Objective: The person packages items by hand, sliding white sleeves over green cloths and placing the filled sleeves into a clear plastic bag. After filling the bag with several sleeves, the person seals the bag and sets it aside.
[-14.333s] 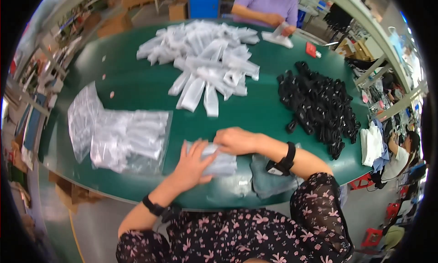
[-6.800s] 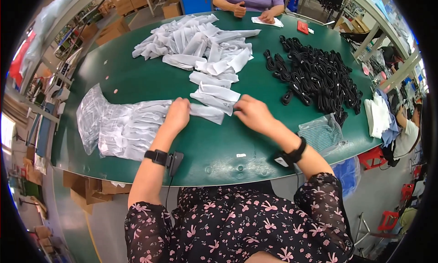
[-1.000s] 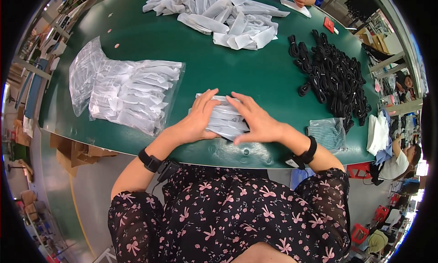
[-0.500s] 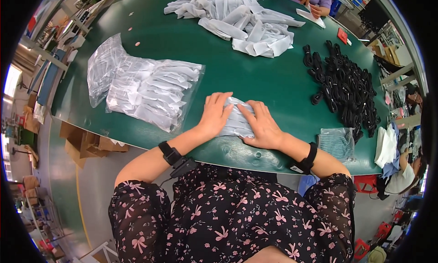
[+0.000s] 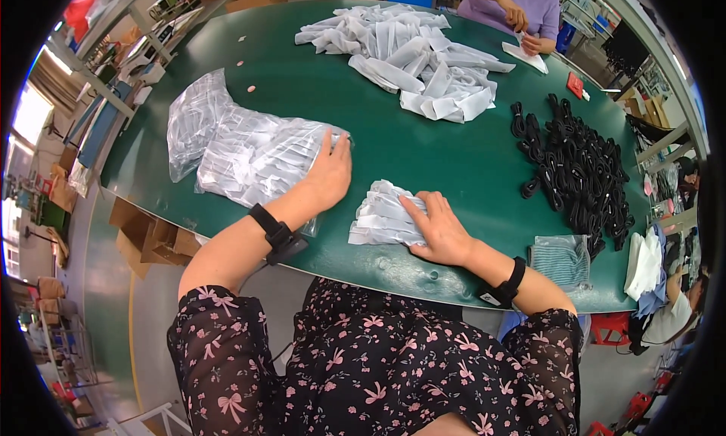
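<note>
A small stack of white, thinly wrapped strips [image 5: 380, 217] lies fanned at the table's near edge. My right hand [image 5: 445, 232] rests on its right side, fingers stretched out and thumb apart. To the left is a clear plastic bag [image 5: 253, 158] filled with rows of similar white strips. My left hand [image 5: 330, 175] is at the bag's right edge, its fingers extended against the plastic; the thumb is mostly hidden. Another filled clear bag [image 5: 195, 118] lies partly beneath or against the first one's far-left end.
A loose heap of white wrapped pieces [image 5: 423, 50] spreads across the green table [image 5: 423, 160]. Coiled black cables [image 5: 578, 164] pile at the right, near a bagged striped blue-green item [image 5: 560, 262]. Across the table, a person in a purple top [image 5: 514, 12] handles a white piece.
My left hand has left the small stack and moved left onto the filled bag. My right hand remains on the stack. The whole view has shifted slightly.
</note>
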The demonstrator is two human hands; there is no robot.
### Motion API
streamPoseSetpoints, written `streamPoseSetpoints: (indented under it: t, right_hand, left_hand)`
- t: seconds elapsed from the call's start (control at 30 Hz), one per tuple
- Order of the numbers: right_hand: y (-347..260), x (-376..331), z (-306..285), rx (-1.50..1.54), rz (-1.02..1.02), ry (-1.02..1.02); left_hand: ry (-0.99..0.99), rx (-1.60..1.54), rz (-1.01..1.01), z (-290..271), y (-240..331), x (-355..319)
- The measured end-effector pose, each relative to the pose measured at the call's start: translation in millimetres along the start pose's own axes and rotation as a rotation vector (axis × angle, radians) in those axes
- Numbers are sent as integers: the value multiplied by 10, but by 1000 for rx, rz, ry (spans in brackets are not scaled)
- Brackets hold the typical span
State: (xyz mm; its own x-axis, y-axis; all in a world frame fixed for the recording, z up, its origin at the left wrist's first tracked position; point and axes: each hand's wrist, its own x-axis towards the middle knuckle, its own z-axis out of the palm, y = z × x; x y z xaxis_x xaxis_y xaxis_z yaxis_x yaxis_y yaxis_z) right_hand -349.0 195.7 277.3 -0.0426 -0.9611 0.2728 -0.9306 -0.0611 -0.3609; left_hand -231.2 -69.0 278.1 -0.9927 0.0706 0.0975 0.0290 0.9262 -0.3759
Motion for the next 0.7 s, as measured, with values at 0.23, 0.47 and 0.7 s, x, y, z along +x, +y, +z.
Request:
streamPoseSetpoints:
  t: [0.23, 0.47, 0.7]
  right_hand:
    - [-16, -8, 20, 2, 21, -28]
    - [-11, 17, 31, 34, 112, 44]
    - [38, 401, 68, 42, 129, 124]
  left_hand:
    - [-124, 305, 13, -49, -46, -14]
    - [172, -152, -349, -442, 190, -327]
    - [208, -322, -528, -213, 44, -548]
